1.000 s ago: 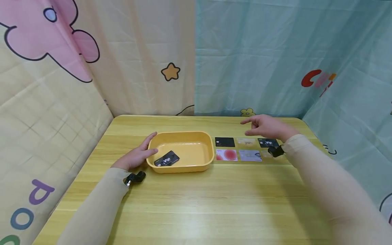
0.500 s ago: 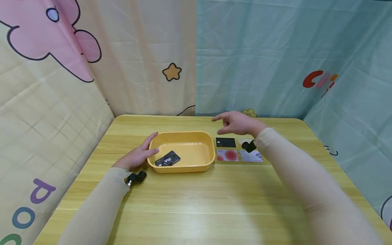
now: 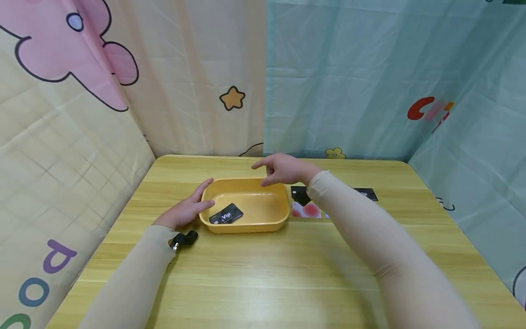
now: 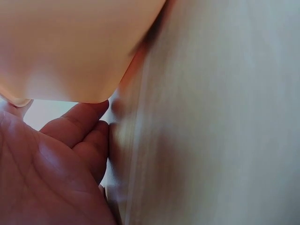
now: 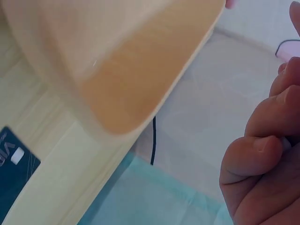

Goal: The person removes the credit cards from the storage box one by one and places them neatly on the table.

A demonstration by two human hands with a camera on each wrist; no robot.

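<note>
A shallow yellow tray [image 3: 263, 227] stands on the table. My left hand [image 3: 184, 211] grips its left end, thumb over the rim and the other fingers along the outer wall; the left wrist view shows these fingers [image 4: 79, 122] at the tray's outside. Black "Vip" cards [image 3: 226, 214] lie overlapping in the tray's left part. Over the back right rim hovers my right hand [image 3: 283, 169], index finger extended, the others loosely curled, nothing visible between them. Right of the tray lie a black card [image 3: 297, 192] and a white card with red circles [image 3: 310, 210].
Another black Vip card [image 3: 367, 193] lies farther right, past the right forearm [image 3: 361, 228], which hides part of the card rows. The wooden table [image 3: 255, 283] ends at patterned curtains [image 3: 328, 91] behind and at the sides.
My right hand has moved left from above the card rows to over the tray's back right rim. My left hand stays on the tray, and the cards inside it lie as before.
</note>
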